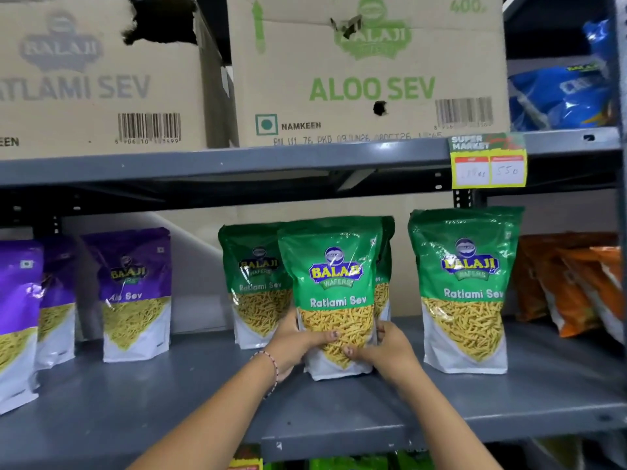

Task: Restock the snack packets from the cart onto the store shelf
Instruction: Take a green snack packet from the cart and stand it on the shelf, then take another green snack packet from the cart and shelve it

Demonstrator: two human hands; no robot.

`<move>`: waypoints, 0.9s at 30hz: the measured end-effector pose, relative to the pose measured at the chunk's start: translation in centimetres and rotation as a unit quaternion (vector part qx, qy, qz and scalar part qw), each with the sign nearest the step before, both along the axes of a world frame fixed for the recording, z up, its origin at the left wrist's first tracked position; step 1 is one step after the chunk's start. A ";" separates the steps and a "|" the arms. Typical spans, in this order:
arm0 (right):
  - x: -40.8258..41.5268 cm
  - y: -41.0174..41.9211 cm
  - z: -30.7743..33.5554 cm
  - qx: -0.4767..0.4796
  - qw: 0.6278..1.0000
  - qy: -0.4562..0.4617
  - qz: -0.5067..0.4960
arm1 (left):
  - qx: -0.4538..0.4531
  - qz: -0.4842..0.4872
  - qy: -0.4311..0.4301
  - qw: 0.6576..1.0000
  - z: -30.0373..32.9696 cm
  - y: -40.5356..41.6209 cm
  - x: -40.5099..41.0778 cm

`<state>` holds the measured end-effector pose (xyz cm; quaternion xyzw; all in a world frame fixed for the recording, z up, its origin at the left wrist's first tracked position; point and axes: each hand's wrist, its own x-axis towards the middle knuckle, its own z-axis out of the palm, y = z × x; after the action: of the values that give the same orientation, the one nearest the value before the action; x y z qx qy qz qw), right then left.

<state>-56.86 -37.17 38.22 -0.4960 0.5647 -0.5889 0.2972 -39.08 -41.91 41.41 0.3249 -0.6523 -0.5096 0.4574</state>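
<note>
Both hands are gripping one green Ratlami Sev packet (334,293), which is standing upright on the grey shelf (169,395). The left hand (295,344) is clasping the packet's lower left side, its fingers (327,336) curling across the front. The right hand (386,351) is holding the lower right side. Just behind this packet another green packet (252,283) is standing. To its right a third green packet (464,290) is standing apart. To its left purple Aloo Sev packets (134,293) are standing.

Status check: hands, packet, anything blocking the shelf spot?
Left hand and right hand both gripping green Ratlami Sev packet. Packet upright, base on grey shelf, in front of two more green packets. No obstruction seen.
</note>
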 end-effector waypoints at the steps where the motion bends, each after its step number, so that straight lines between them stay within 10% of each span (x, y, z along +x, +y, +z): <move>1: 0.2 0.4 0.1 0.004 1.000 -0.001 0.001 | -0.014 0.001 -0.025 1.000 0.1 0.4 0.1; 4: 1.5 2.3 0.7 -0.004 1.000 0.028 -0.012 | -0.054 0.019 -0.078 0.995 -0.1 1.4 1.1; 9: 6.4 7.8 0.4 -0.168 0.978 0.090 -0.091 | -0.056 0.073 0.066 0.994 -0.8 7.7 9.1; 16: 19.9 12.6 -7.6 -0.231 0.948 0.120 0.183 | 0.125 0.194 0.034 0.972 -13.4 20.1 26.4; 20: 28.7 12.8 -15.4 -0.090 0.896 0.194 0.388 | 0.303 0.375 -0.029 0.876 -25.2 29.6 37.4; 27: 41.6 13.8 -33.8 0.151 0.626 0.425 0.636 | 0.572 0.509 -0.159 0.623 -41.8 46.1 44.4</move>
<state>-15.25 -23.40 4.44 -0.8751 0.2538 0.1163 0.3953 5.31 4.21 -0.37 0.8772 -0.0225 -0.4064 0.2548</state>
